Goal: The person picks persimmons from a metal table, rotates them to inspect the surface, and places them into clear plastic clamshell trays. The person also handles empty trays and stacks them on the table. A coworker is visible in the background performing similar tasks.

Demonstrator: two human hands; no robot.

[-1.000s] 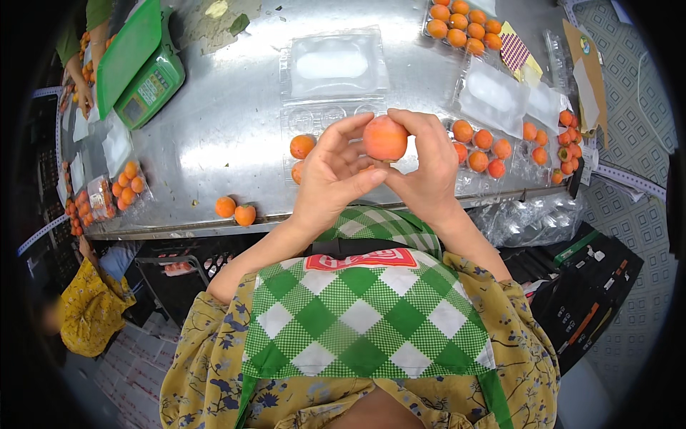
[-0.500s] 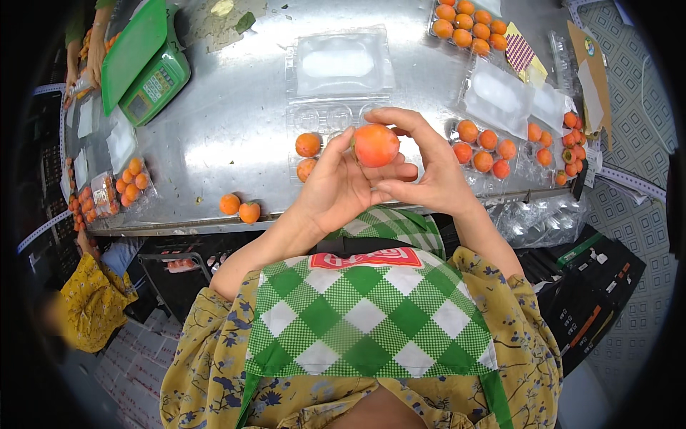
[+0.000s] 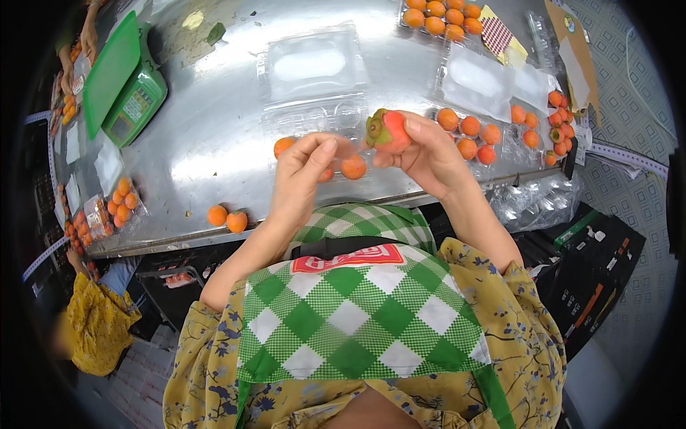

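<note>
Between the thumb and fingers of my right hand is an orange-red persimmon, its green leafy cap turned to the left. My left hand is just left of it, fingers loosely bent toward the fruit and slightly blurred, with nothing visible in them. Beneath both hands lies an open clear plastic clamshell box, partly covered by them. Orange persimmons show around my left hand: one at its far side and another to its right. A third, mostly hidden, is beside its fingers.
Two loose persimmons lie near the metal table's front edge. A green scale stands at left, near another person's hands. Filled persimmon trays are at right and far right. Bagged plastic boxes hang below the edge.
My left hand has moved left, away from the persimmon. My right hand now holds the fruit alone, with its leafy cap turned into view. The whole view has shifted slightly.
</note>
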